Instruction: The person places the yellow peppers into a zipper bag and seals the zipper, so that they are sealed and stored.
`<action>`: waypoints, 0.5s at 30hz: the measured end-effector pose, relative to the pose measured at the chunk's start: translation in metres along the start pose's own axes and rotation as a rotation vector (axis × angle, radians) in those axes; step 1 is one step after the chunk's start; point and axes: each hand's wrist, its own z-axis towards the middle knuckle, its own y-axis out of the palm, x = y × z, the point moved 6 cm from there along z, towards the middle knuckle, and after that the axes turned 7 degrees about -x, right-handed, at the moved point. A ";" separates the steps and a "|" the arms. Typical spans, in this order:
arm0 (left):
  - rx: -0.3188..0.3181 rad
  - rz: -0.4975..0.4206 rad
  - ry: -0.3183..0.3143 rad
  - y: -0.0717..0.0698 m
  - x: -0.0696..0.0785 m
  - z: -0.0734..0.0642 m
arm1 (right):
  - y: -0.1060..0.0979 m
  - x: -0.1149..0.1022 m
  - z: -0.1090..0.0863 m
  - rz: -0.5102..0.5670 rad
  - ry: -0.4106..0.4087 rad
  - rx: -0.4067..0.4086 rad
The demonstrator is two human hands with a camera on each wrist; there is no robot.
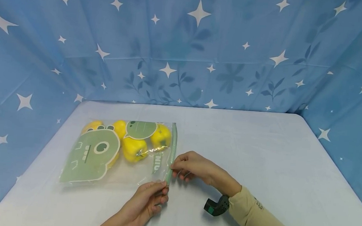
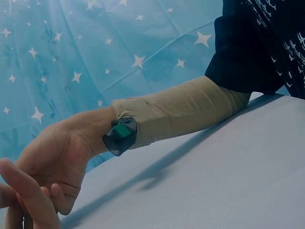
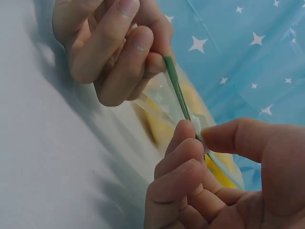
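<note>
A clear zip bag (image 1: 143, 174) with green cartoon prints lies on the table, its green zip edge (image 1: 174, 141) facing right. Inside it are several yellow bell peppers (image 1: 134, 149). At the near corner of that edge, my left hand (image 1: 142, 204) pinches the bag between thumb and fingers. Farther up the same strip, my right hand (image 1: 195, 167) pinches the zip, seen close in the right wrist view between thumb and index finger (image 3: 185, 131). The left wrist view shows the right hand (image 2: 57, 152) beyond part of the left hand (image 2: 33, 200); the bag is out of sight there.
A white cloth covers the table (image 1: 245, 151). Blue curtains (image 1: 180, 44) with white stars hang behind it and at both sides. A black wrist device (image 1: 217, 205) with a green patch sits on the right wrist, at the beige sleeve (image 1: 256, 216).
</note>
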 end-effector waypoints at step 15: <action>-0.021 0.001 -0.009 0.001 -0.001 -0.001 | -0.021 0.001 0.001 0.012 0.009 0.099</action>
